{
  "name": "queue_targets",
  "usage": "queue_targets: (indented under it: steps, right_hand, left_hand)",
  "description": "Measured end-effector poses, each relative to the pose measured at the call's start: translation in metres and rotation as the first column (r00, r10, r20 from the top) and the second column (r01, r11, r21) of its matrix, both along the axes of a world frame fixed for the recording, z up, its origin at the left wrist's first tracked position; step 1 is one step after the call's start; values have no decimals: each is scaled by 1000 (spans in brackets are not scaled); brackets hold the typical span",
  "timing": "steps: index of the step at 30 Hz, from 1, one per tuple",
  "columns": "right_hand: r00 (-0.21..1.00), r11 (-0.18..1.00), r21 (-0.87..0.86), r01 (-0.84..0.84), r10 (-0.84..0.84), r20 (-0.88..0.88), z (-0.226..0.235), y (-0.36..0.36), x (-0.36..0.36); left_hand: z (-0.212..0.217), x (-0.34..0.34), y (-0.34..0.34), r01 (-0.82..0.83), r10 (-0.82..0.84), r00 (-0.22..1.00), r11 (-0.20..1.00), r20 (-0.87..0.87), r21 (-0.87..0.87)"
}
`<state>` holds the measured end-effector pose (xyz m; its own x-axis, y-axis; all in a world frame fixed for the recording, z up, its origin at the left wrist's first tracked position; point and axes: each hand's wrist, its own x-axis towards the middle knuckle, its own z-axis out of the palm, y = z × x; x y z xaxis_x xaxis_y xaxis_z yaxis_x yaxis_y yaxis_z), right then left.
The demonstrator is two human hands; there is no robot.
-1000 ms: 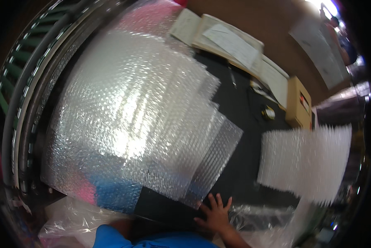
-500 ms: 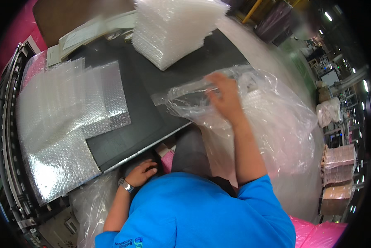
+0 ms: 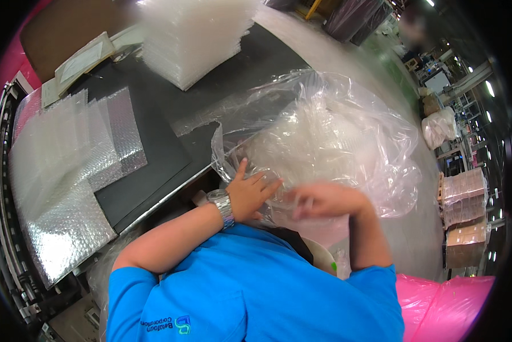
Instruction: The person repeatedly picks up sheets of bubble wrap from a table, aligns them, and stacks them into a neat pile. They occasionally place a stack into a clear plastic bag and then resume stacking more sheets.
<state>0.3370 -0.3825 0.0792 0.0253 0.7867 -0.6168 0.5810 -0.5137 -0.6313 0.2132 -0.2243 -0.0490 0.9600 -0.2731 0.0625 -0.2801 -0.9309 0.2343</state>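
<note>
A large clear plastic bag (image 3: pixel 381 182) spreads over the right part of the dark table and hangs past its front edge. Something whitish shows through it, but I cannot make out what. My left hand (image 3: pixel 249 194), with a metal watch on the wrist, lies on the near edge of the bag, fingers spread. Close to its right, over the bag's near side, my right hand (image 3: pixel 327 199) is bent inward; motion smears its fingers. Flat bubble-wrap pouches (image 3: pixel 56 171) overlap on the left of the table. A tall stack of bubble-wrap pouches (image 3: pixel 193 45) stands at the far side.
The dark table (image 3: pixel 159 148) has a metal front edge. A clipboard with papers (image 3: pixel 85 62) lies at the far left. A roller conveyor (image 3: pixel 2 211) runs along the left side. Pink plastic wrapping (image 3: pixel 444 305) is at the lower right. Wrapped pallets of boxes (image 3: pixel 467 199) stand farther right.
My left hand has come up from beside my body onto the bag's edge. My right hand has moved down toward me from the far part of the bag. The bag has bunched up, nearer to me.
</note>
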Motion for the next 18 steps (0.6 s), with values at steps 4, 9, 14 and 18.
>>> queue_targets:
  steps: [4, 9, 14, 18]
  right_hand:
    - [690, 835, 511, 205, -493, 530, -24, -18, 92]
    - [469, 903, 17, 430, -239, 850, -134, -100, 127]
    - [778, 900, -175, 398, -230, 585, -88, -52, 30]
    - [653, 901, -128, 415, -197, 731, -102, -45, 10]
  left_hand:
    - [-31, 0, -4, 201, -178, 830, 979, -529, -15]
    - [-39, -30, 29, 139, -183, 983, 765, -6, -629]
    - [37, -75, 76, -217, 121, 975, 381, -184, -899]
    - [39, -78, 84, -94, 0, 991, 710, -133, -698]
